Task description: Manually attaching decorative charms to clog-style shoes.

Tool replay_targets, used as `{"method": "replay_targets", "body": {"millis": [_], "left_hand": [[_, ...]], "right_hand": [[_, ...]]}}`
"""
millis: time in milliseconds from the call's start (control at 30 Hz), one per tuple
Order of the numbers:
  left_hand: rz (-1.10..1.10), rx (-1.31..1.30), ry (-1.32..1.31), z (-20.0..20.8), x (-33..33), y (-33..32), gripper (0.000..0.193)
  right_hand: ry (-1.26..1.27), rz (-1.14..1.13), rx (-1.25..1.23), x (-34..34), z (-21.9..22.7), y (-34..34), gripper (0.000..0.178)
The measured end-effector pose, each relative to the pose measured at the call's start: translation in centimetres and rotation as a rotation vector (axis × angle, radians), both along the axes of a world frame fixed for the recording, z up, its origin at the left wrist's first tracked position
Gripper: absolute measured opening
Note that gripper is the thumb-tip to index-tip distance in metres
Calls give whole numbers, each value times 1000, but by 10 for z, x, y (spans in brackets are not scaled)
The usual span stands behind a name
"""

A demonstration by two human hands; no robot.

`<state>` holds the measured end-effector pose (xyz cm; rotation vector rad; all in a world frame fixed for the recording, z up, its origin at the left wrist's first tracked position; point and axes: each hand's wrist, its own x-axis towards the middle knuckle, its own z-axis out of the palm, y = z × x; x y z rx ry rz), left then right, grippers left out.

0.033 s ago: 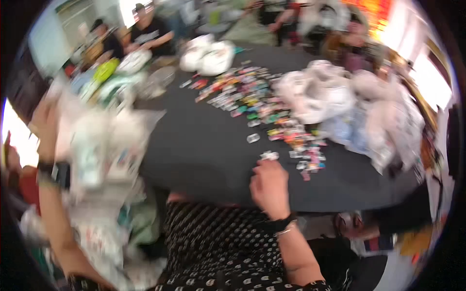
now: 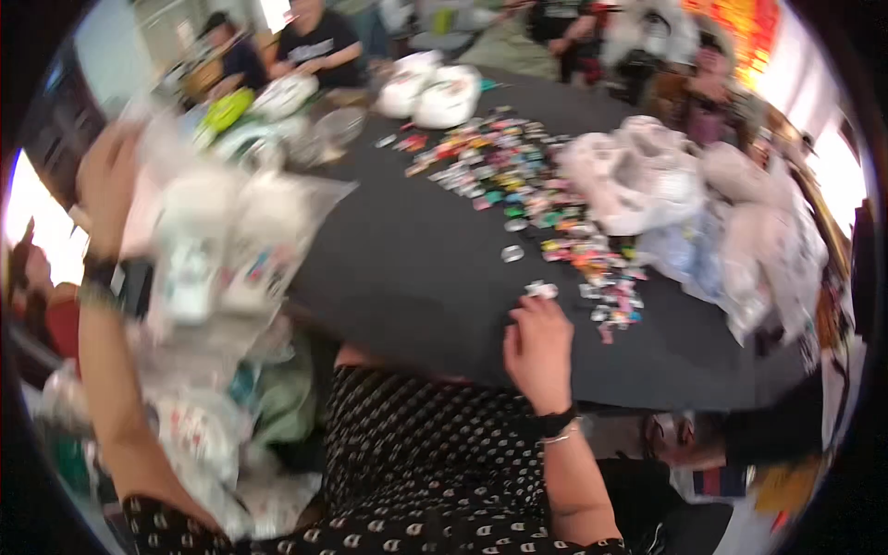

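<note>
My left hand (image 2: 109, 176) is raised at the left, its fingers closed on the top of a clear plastic bag (image 2: 319, 208). Inside the bag hang white clogs (image 2: 192, 245) with small coloured decorations, beside the table's left edge. On the dark table (image 2: 398, 268), my right hand (image 2: 539, 350) rests with bent fingertips at a small white charm (image 2: 542, 289). Whether the fingers pinch it or only touch it is blurred. Beyond and to the right of that hand, many small colourful shoe charms (image 2: 527, 171) lie scattered in a long heap.
White clogs (image 2: 444, 97) stand at the far table edge, and more pale clogs (image 2: 629, 176) sit right of the charms. Bagged shoes (image 2: 754, 231) lie at the right edge. Plastic bags (image 2: 194, 430) pile up below left. Other people (image 2: 314, 46) sit across the table.
The whole view has shifted, so things appear a little farther right and higher. My left hand still grips the bag, and my right hand stays at the white charm.
</note>
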<state>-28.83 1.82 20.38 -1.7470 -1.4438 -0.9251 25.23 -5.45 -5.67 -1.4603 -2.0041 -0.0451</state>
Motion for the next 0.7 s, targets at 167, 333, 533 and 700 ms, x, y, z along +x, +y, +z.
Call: {"method": "replay_targets", "body": {"millis": [167,333,533,700], "left_hand": [[174,-276,-76,63,151,58,37],[-377,82,-163,27,217,77,23],[-486,-148,-375,-4,240,89,23],[-673,-237,-194,-35,267,116,36]], "right_hand": [[-42,-36,-1,1,-14,9,24],[-29,-16,10,-8,-18,6,23],[-40,-29,12,-6,-17,4,23],[-55,-35,25,-7,-17,4,23]]}}
